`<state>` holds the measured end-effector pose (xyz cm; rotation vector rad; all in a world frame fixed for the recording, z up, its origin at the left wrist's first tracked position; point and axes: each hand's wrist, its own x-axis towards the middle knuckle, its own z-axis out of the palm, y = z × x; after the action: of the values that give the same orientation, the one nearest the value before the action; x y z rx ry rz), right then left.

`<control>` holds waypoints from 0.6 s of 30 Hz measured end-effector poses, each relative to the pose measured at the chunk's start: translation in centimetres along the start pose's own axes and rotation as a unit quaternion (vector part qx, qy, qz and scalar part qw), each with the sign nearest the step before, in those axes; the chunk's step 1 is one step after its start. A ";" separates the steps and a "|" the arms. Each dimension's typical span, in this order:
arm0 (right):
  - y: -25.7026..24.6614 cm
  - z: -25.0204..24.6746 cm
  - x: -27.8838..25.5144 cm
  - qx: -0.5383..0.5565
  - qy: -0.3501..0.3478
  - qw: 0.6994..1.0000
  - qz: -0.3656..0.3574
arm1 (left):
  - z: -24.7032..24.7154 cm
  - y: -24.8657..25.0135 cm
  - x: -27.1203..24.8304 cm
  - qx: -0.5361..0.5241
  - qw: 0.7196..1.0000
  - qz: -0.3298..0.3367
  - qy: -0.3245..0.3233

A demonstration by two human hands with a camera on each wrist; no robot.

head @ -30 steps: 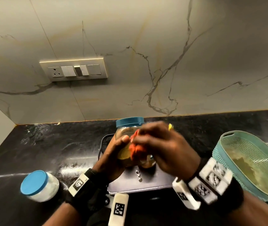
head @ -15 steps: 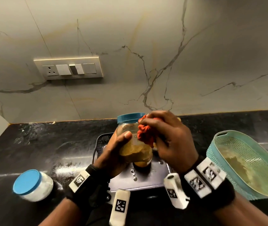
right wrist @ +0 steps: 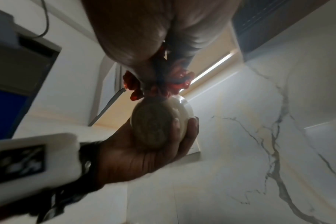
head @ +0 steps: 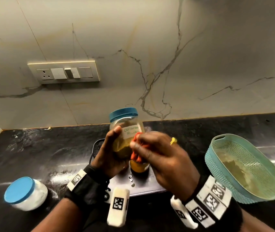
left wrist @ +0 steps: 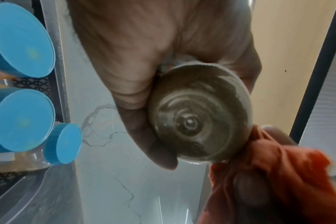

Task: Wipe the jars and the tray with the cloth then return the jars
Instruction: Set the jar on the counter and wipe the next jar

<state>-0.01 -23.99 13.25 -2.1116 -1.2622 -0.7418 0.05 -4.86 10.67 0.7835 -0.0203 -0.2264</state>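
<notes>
A clear jar point(head: 125, 131) with a blue lid, a white label and brownish powder is held up above the grey tray point(head: 138, 185). My left hand point(head: 111, 153) grips its lower body; from below, the left wrist view shows the jar's base point(left wrist: 199, 115). My right hand point(head: 158, 154) pinches the bunched orange cloth point(head: 136, 156) against the jar's right side; the same cloth point(left wrist: 263, 171) touches the jar in the left wrist view. In the right wrist view the cloth point(right wrist: 182, 81) sits on top of the jar point(right wrist: 159, 121). Several blue-lidded jars point(left wrist: 21, 119) stand in the tray.
A white jar with a blue lid point(head: 25, 193) stands on the black counter at the front left. A teal basket point(head: 243, 169) lies at the right. The marble wall with a switch panel point(head: 63, 72) rises behind. An orange-filled jar point(head: 139, 167) shows under my hands.
The jar has been lifted and turned, so its label now faces me. The cloth has slid from near the lid down the jar's right side.
</notes>
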 end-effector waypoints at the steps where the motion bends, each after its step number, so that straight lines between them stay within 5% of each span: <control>1: 0.0 -0.2 -0.4 0.002 -0.016 0.999 -0.029 | 0.0 0.1 0.0 -0.007 1.000 -0.007 0.002; 3: 1.2 -0.6 0.3 0.026 -0.019 0.999 -0.018 | 0.3 -0.1 0.0 -0.014 1.000 -0.010 0.000; 6: 3.9 -0.9 2.5 0.121 0.045 0.982 0.138 | 1.3 -0.7 0.1 0.000 1.000 -0.007 -0.028; 8: 4.2 -0.8 2.8 0.143 0.065 0.971 0.180 | 1.7 -0.7 0.3 -0.016 0.999 0.002 -0.029; 13: 0.9 -0.8 0.2 0.099 0.047 0.993 0.046 | 1.1 0.1 0.7 -0.028 0.999 0.006 0.020; 18: 2.6 -0.7 0.8 0.021 -0.013 0.999 -0.024 | 0.3 0.7 0.4 0.016 1.000 0.000 0.001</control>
<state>2.56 -25.07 13.82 -2.0702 -1.3341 -0.7046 0.55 -4.68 11.30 0.8154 -0.0221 -0.2247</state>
